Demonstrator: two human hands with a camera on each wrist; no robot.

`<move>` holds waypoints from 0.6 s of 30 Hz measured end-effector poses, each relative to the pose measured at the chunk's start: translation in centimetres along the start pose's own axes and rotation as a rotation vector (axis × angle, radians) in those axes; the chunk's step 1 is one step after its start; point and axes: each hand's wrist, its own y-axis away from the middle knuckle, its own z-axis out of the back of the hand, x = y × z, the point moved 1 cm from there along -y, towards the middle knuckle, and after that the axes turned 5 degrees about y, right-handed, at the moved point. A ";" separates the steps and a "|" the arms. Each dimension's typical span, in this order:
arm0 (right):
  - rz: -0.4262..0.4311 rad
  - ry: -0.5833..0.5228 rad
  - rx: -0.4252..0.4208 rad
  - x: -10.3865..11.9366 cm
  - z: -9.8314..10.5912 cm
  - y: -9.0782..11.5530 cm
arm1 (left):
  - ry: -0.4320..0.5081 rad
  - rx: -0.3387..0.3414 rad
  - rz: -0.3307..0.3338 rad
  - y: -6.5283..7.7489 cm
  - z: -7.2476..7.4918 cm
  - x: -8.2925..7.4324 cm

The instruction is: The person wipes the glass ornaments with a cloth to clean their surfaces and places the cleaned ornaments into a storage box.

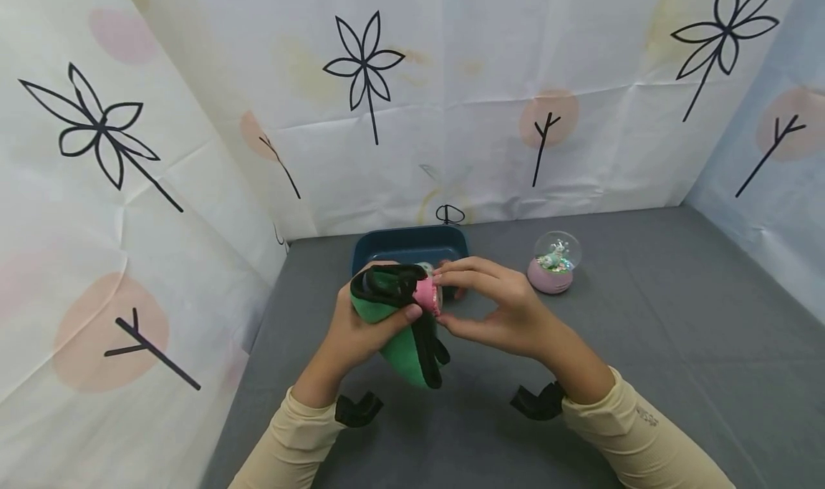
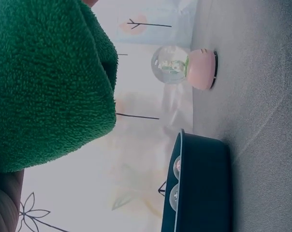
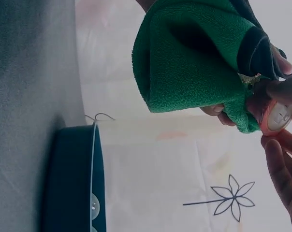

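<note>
A green towel cloth (image 1: 401, 356) with a black border is bunched in my left hand (image 1: 354, 331), which grips it above the table in front of the tray. Out of its folds pokes the pink base of a small snow globe (image 1: 426, 296); the cloth covers most of the dome. My right hand (image 1: 505, 306) pinches this base by its rim with thumb and fingers. In the right wrist view the underside of the base (image 3: 280, 116) shows a pale round cover, and the cloth (image 3: 194, 63) hangs around the globe's other end.
A dark blue tray (image 1: 412, 234) stands at the back of the grey table; the left wrist view shows clear domes (image 2: 175, 195) inside it. To its right stands another snow globe (image 1: 550, 278) with a pink base. Patterned fabric (image 1: 445, 145) walls the table's back and sides.
</note>
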 end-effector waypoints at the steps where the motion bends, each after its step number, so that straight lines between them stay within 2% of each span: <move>1: -0.026 -0.009 0.004 -0.1 0.0 0.1 | -0.001 0.003 -0.004 0.0 0.0 0.0; 7: -0.285 -0.122 0.041 -0.2 0.0 0.5 | -0.014 0.020 -0.009 0.0 -0.2 0.0; 10: -0.382 -0.191 0.067 -0.1 0.0 0.6 | -0.019 0.015 -0.003 0.1 -0.2 0.0; 13: -0.405 -0.249 0.082 -0.1 -0.2 0.6 | -0.019 0.002 -0.003 0.1 -0.2 0.0; 18: -0.356 -0.239 0.072 -0.2 -0.1 0.6 | -0.019 -0.005 -0.003 0.1 -0.1 0.1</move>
